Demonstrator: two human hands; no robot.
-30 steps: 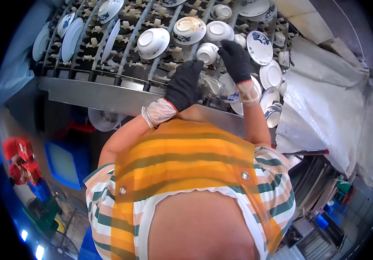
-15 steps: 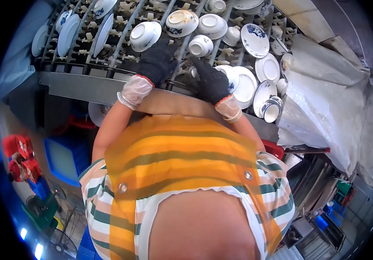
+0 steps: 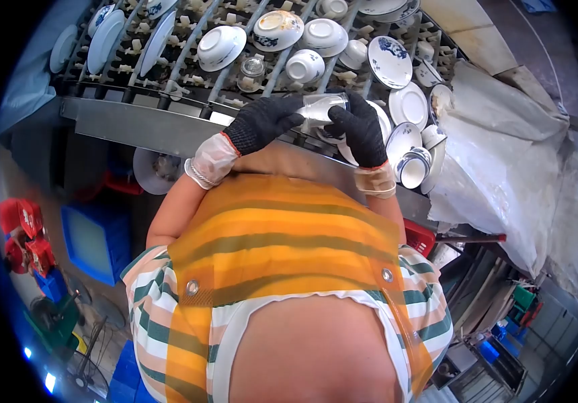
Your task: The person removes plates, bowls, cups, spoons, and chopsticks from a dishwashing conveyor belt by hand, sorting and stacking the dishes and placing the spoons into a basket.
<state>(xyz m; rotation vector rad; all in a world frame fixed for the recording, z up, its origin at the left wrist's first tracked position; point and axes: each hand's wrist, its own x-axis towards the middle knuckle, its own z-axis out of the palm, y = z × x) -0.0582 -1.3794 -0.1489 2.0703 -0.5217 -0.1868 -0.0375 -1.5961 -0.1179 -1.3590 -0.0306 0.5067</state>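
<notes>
Head view, clear cylindrical drinking glass [image 3: 322,109]: lengthwise between both hands
Black-gloved left hand [image 3: 263,125]: at glass's left end, cannot tell if grasping
Black-gloved right hand [image 3: 361,131]: grasping glass's right end

No text, number or sign readable to you. Pale marks on red object [image 3: 11,212] at your left: too blurred.

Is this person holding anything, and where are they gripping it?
Yes: a clear glass, held sideways, with the left hand at one end and the right hand at the other.
</notes>
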